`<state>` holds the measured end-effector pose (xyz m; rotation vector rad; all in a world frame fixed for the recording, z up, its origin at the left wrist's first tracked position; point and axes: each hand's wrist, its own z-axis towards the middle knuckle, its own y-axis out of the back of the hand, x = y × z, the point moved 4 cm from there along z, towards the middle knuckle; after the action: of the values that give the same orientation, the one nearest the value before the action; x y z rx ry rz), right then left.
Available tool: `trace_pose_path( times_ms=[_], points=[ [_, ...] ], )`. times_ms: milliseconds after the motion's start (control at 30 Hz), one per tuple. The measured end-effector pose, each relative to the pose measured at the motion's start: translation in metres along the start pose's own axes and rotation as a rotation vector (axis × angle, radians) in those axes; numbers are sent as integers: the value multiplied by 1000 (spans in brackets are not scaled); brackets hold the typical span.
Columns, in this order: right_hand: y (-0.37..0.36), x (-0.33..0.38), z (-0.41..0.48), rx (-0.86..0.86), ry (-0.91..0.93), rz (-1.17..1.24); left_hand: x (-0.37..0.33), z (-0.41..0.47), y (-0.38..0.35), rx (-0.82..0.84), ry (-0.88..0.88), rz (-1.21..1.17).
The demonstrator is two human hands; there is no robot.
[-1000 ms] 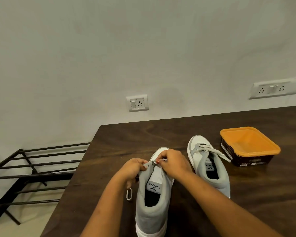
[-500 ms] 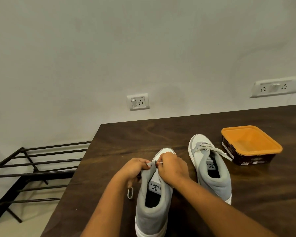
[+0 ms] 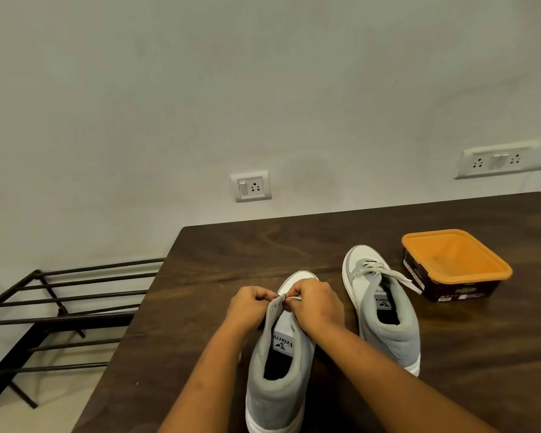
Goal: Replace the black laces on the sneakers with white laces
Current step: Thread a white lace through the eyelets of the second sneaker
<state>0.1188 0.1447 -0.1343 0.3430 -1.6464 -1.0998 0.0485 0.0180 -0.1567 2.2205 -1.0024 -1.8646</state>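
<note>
Threading point: the end of the white lace [image 3: 294, 297] meets the top of the eyelet flap on the near sneaker [image 3: 278, 379].
Left hand [image 3: 250, 306]: fingers curled, pinching the grey eyelet flap of the near sneaker.
Right hand [image 3: 317, 304]: fingers curled, pinching the white lace end just beside that flap.
Near sneaker: grey and white, upright on the table [image 3: 231, 248], toe pointing away.
Far sneaker [image 3: 388, 335]: to the right, apart from both hands, with a tied lace [image 3: 384, 271] across its front.
Orange tub [image 3: 494, 267]: open-topped, near the far sneaker's right side.
Surroundings: metal rack [image 3: 60, 307] left of the table; wall socket [image 3: 252, 185] behind.
</note>
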Motion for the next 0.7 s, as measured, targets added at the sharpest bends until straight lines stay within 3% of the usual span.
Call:
trace_pose_path(
  times_ms=[300,567,700],
  points=[
    [-1,-2,-4,-13,-37,3,-5,0,-3,-91,-11,91],
    [-13,-11,-1,-48,-73,326,-5,0,-2,-87,-15,127],
    [-13,-13,3,-17,-37,353,-6,2,-3,-79,-27,158]
  ],
)
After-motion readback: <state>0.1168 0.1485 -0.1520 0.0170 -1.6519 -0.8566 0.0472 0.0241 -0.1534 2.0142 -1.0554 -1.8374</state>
